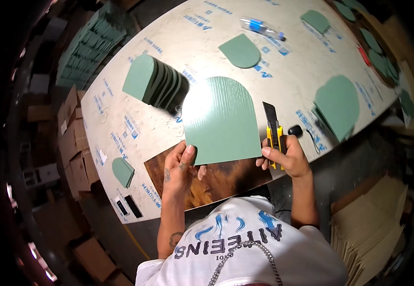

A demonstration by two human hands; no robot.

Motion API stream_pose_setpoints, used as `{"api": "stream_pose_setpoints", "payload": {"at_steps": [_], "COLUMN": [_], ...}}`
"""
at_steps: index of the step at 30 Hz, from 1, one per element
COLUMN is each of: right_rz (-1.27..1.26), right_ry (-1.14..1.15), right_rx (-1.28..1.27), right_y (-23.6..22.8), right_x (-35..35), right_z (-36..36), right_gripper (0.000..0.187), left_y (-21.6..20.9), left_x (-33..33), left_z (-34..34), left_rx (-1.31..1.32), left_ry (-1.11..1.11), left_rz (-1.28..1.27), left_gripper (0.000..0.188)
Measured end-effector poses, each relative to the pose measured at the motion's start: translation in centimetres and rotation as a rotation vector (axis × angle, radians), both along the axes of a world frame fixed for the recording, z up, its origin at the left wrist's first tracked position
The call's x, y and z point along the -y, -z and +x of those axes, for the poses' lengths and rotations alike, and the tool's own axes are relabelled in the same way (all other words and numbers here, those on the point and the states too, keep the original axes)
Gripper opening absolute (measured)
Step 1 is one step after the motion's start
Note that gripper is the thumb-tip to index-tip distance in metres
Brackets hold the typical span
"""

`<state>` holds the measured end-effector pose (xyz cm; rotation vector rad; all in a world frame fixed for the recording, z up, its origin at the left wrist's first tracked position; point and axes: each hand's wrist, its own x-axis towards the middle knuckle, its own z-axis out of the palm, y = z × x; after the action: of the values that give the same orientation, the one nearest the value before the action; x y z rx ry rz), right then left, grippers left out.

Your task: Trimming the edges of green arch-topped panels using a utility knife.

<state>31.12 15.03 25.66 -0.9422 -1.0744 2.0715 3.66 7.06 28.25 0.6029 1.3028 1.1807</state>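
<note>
Hands gripped an arched green sheet (222,121) above the brown board (216,178): left hand (179,164) pinched its near-left corner, right hand (285,155) clamped the near-right corner plus a yellow knife (274,133). It looked thin, light and bendy, best held by its edges.

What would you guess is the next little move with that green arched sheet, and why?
Probably lowering the green sheet flat onto the brown board. Both hands lift it by its bottom corners: the left hand pinches one, the right hand pinches the other while also gripping a yellow knife, blade out. The board lies right beneath, so cutting there seems likely.
</note>
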Motion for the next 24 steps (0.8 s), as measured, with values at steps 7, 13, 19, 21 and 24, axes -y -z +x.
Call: {"api": "stream_pose_setpoints", "payload": {"at_steps": [7,13,19,21,24], "right_rz": [0.015,-0.101,-0.121,-0.156,-0.171], "right_ry": [-0.106,-0.185,-0.243,-0.231,-0.206], "right_rx": [0.025,-0.096,-0.261,-0.283,-0.259], "right_y": [0.7,0.1,-1.6,-2.1,-3.2], "right_x": [-8.6,-11.5,-12.2,-12.0,-11.5], "right_z": [-2.4,-3.5,-4.0,-4.1,-4.2], "right_gripper": [0.03,0.029,0.023,0.023,0.022], "left_y": [-0.8,-3.9,-6.1,-6.8,-7.1], "left_x": [-4.2,-5.5,-5.0,-4.6,-3.7], "left_z": [0.9,2.3,2.1,1.9,1.7], "left_rx": [-0.116,-0.197,-0.281,-0.296,-0.322], "left_ry": [-0.257,-0.454,-0.452,-0.427,-0.418], "left_rz": [0.062,0.124,0.207,0.219,0.245], "left_gripper": [0.035,0.032,0.039,0.041,0.043]}}
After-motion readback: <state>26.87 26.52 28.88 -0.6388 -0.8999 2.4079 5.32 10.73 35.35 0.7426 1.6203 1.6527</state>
